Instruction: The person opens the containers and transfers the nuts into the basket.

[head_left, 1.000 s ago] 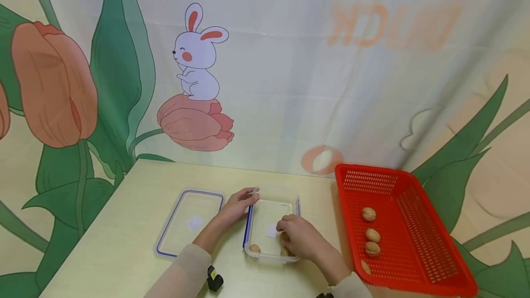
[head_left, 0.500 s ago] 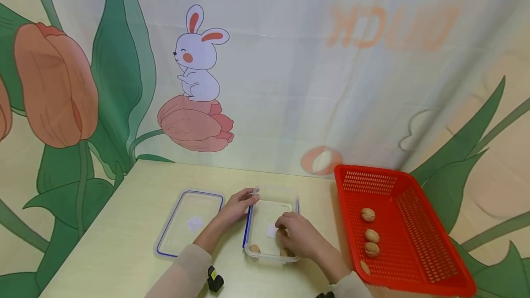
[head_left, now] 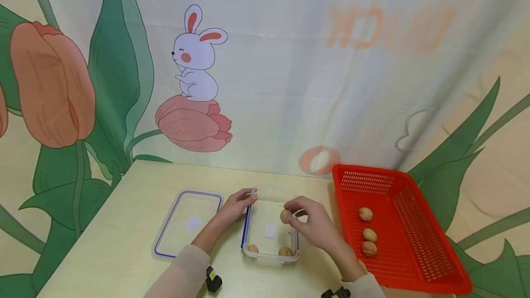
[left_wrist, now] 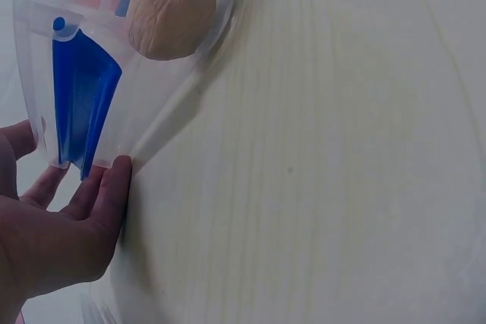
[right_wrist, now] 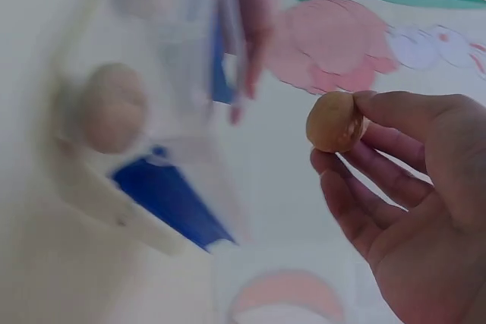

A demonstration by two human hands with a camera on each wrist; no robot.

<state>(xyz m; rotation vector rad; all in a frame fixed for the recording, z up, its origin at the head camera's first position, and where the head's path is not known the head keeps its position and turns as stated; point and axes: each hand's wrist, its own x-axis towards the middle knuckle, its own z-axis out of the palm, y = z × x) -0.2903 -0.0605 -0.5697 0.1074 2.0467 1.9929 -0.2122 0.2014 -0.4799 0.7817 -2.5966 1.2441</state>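
A clear plastic food container with blue side latches stands uncovered on the table. My left hand grips its far left corner, thumb at the rim and fingers along the outer wall; the left wrist view shows those fingers beside a blue latch. Between the thumb and fingers of my right hand a walnut is pinched over the container's right side. That same walnut shows plainly in the right wrist view. One walnut lies in the near left corner, another walnut in the near right.
To the left, the container's lid with a blue seal lies flat on the table. A red plastic basket at the right holds several walnuts. Behind the table hangs a printed curtain.
My right hand has risen from the container's near right part and moved away from me and slightly right, bringing the pinched walnut into sight. The left hand keeps its place.
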